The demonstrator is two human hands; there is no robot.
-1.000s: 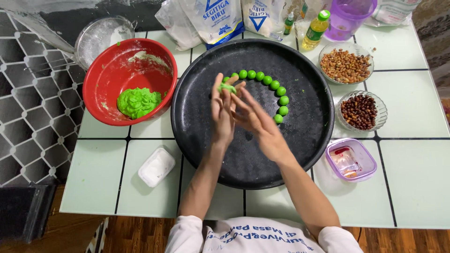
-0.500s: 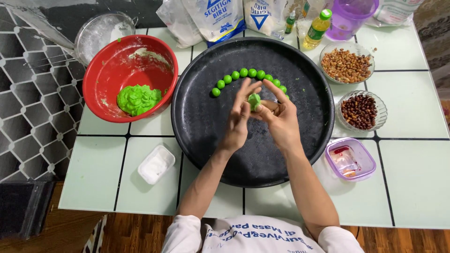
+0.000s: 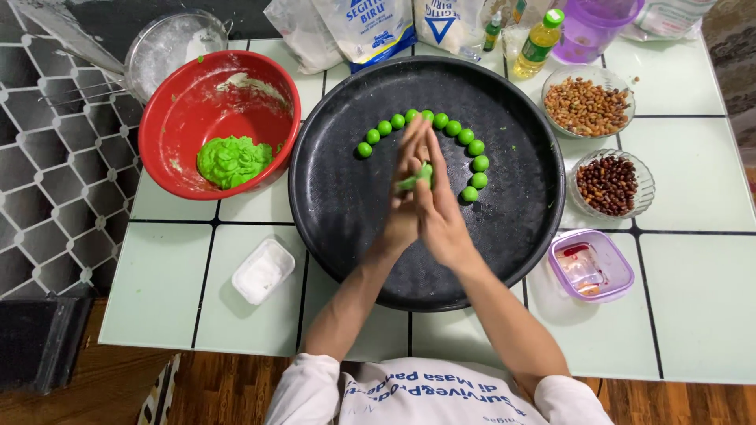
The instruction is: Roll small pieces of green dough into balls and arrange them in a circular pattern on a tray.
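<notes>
Dough piece (image 3: pixel 415 178) pressed between left hand (image 3: pixel 403 206) and right hand (image 3: pixel 438 206); eleven balls (image 3: pixel 477 164) done on tray (image 3: pixel 331 197), dough lump (image 3: pixel 231 160) remains.

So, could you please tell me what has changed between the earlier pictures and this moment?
The left hand and right hand have closed palm to palm over the black tray, pressing the piece of green dough that the fingertips held half a second ago. A second ago both hands reached toward the left end of the arc of green balls. The red bowl, its green dough lump and the nut bowls stayed put.
</notes>
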